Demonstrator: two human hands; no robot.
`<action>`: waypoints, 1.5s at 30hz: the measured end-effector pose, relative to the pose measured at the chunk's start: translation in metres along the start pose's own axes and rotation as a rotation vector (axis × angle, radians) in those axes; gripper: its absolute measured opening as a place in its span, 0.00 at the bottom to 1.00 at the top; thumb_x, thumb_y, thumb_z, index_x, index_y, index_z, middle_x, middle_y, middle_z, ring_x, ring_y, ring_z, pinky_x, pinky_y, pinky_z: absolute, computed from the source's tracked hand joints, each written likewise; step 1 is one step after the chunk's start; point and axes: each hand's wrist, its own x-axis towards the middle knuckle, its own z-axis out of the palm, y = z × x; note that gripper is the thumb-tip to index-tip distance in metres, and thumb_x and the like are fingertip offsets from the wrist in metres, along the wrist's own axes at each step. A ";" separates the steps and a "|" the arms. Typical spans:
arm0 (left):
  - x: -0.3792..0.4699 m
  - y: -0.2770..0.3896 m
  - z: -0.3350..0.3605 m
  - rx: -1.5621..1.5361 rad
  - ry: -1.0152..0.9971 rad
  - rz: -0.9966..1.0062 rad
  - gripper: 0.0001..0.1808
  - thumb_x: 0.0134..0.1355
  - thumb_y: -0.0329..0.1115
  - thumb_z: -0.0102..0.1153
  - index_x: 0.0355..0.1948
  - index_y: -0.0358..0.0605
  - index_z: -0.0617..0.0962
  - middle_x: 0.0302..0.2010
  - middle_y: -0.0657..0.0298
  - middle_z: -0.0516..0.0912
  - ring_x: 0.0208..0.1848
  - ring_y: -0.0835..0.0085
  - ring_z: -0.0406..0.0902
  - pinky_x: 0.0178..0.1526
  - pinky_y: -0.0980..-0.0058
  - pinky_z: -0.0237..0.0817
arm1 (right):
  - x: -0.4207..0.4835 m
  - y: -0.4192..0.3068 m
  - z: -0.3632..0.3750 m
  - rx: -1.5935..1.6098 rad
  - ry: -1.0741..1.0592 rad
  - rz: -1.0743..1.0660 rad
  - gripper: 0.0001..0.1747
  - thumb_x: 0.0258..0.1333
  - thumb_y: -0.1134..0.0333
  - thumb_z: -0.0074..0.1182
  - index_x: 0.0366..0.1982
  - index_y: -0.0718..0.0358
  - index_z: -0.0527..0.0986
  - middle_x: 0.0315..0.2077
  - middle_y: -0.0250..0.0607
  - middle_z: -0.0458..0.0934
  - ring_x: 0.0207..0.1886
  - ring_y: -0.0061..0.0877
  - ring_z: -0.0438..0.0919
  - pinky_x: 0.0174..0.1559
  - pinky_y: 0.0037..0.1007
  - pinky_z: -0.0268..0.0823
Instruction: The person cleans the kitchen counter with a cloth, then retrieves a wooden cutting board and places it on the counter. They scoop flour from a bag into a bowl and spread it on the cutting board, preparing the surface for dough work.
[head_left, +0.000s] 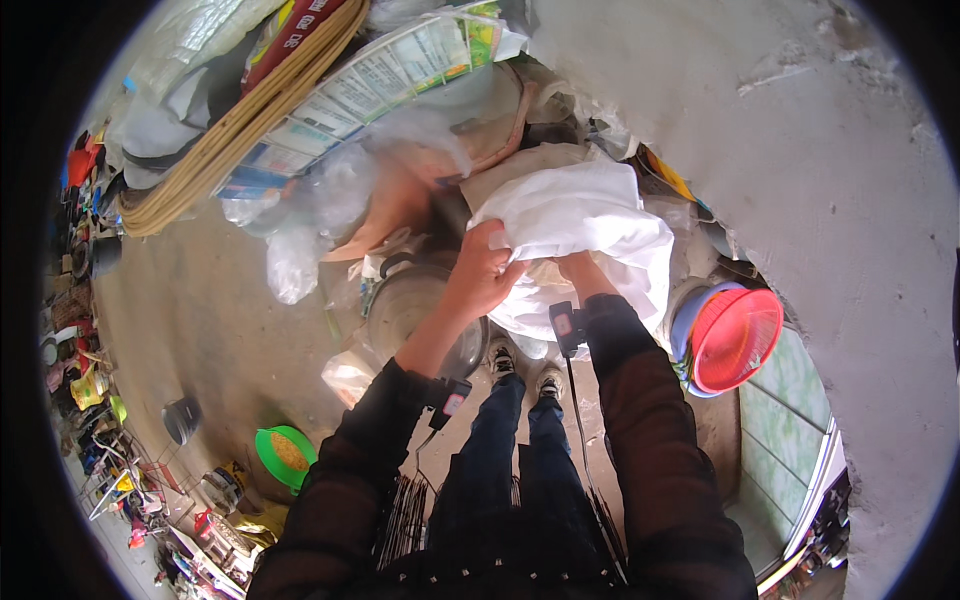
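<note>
A white woven-looking sack (570, 202) stands before me, its mouth facing me and its cloth bunched in folds. My left hand (487, 274) pinches the sack's rim on the left side, thumb and fingers closed over the cloth. Inside the mouth is my right hand (583, 271); the cloth hides its fingers, so what they touch does not show. Something pale brown shows inside the opening just below the hands. Left of the sack, partly behind my left forearm, is a large round lidded pot (401, 307) with a dark handle.
Stacked red (739, 337) and blue plastic baskets stand at the right, beside a rough grey wall (847, 187). Clear plastic bags (292, 262) hang at the left under a wire rack (375, 82). A green bowl (285, 457) with yellow grain sits on the floor (195, 315).
</note>
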 end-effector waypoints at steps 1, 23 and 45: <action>0.001 0.000 0.001 0.049 -0.010 -0.001 0.15 0.54 0.37 0.67 0.24 0.32 0.80 0.56 0.47 0.69 0.57 0.52 0.66 0.55 0.62 0.61 | -0.005 0.005 -0.004 0.075 -0.018 -0.012 0.19 0.54 0.73 0.51 0.50 0.65 0.70 0.45 0.44 0.76 0.44 0.33 0.79 0.47 0.30 0.76; 0.020 -0.004 0.018 0.031 -0.222 -0.077 0.23 0.61 0.49 0.55 0.32 0.35 0.82 0.65 0.52 0.66 0.68 0.42 0.55 0.64 0.60 0.56 | -0.109 0.032 -0.068 0.896 0.010 0.183 0.26 0.53 0.82 0.45 0.56 0.66 0.68 0.47 0.45 0.75 0.47 0.31 0.78 0.44 0.30 0.78; -0.044 0.002 0.017 0.131 0.220 -0.075 0.13 0.58 0.42 0.62 0.34 0.43 0.80 0.59 0.43 0.70 0.64 0.46 0.63 0.65 0.58 0.52 | -0.300 0.087 -0.118 1.124 0.072 0.116 0.26 0.54 0.77 0.48 0.57 0.63 0.68 0.37 0.38 0.81 0.37 0.21 0.80 0.36 0.22 0.76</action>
